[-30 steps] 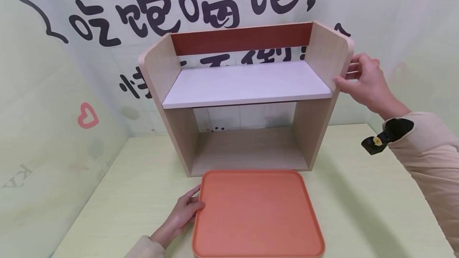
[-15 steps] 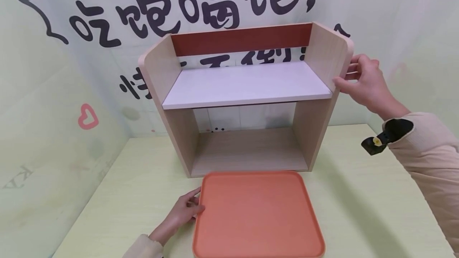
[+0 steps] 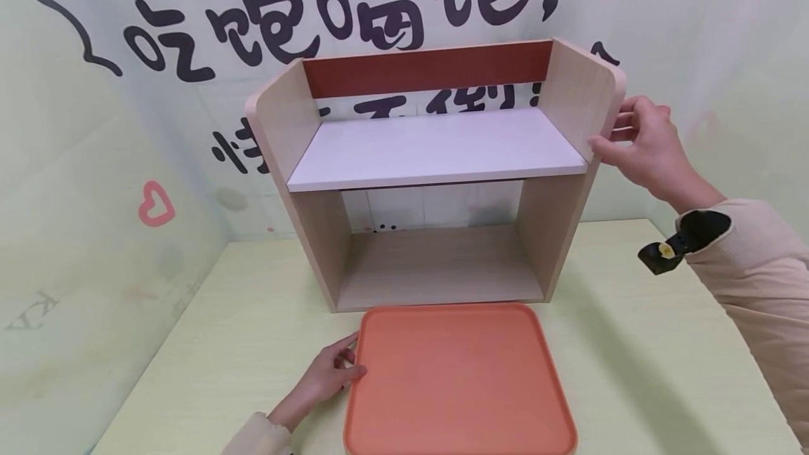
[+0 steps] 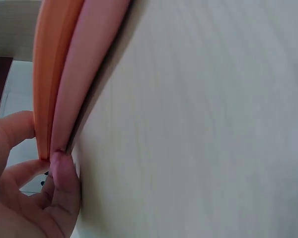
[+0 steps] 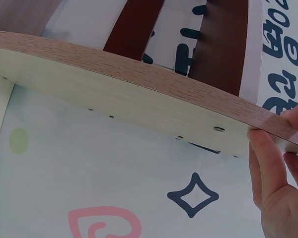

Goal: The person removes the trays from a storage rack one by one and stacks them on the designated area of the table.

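A two-level desktop shelf (image 3: 436,149) stands upright at the back, with wood-grain sides, a white middle board and a dark red strip across its upper back. My right hand (image 3: 651,153) grips the front edge of its right side panel (image 5: 154,94), thumb on one face and fingers on the other. In front of the shelf lies an orange tray (image 3: 458,378) with rounded corners. My left hand (image 3: 322,374) pinches its left rim, thumb on top. The left wrist view shows an orange rim (image 4: 52,64) and a pinkish rim (image 4: 87,64) layered together between thumb and fingers.
The pale wood-grain table (image 3: 234,343) runs under tray and shelf. Light printed curtains (image 3: 95,125) with dark lettering and pink hearts close in the back and sides. A black strap device (image 3: 685,237) sits on my right wrist.
The tray and my left hand have shifted very slightly toward the right and front. My right hand keeps its hold on the shelf, which stays in place.
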Motion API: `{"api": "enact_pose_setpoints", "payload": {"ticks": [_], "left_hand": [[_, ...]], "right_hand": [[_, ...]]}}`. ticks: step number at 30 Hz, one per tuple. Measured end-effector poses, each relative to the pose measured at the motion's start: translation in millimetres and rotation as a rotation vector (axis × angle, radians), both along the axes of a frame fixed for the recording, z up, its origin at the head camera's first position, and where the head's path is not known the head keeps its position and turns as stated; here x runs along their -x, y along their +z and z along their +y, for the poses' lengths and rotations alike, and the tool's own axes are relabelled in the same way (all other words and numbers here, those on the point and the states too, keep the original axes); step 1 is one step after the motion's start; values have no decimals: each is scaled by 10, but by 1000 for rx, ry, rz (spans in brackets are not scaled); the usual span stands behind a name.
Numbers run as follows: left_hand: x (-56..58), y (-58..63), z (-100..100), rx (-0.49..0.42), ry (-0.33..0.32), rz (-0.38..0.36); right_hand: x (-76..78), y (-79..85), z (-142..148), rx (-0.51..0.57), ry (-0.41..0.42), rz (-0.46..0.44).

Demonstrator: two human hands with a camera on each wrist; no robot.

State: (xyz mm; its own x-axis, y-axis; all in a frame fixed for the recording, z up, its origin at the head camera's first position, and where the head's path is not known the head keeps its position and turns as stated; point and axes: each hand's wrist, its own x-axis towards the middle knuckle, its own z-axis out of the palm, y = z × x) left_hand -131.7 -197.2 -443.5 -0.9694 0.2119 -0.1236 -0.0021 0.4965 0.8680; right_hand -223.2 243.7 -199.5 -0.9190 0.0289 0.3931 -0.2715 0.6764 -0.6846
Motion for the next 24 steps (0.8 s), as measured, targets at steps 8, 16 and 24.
{"api": "enact_pose_setpoints", "payload": {"ticks": [8,16,24], "left_hand": [[16,-36,14,19,6,64],[26,-2,-4,18,0,52],[105,240,-165,27,109,84]], "right_hand": [[-2,-2,12,1,-1,-3],[-19,-23,31,-3,13,-8],[-68,-76,102,13,75,17]]}}
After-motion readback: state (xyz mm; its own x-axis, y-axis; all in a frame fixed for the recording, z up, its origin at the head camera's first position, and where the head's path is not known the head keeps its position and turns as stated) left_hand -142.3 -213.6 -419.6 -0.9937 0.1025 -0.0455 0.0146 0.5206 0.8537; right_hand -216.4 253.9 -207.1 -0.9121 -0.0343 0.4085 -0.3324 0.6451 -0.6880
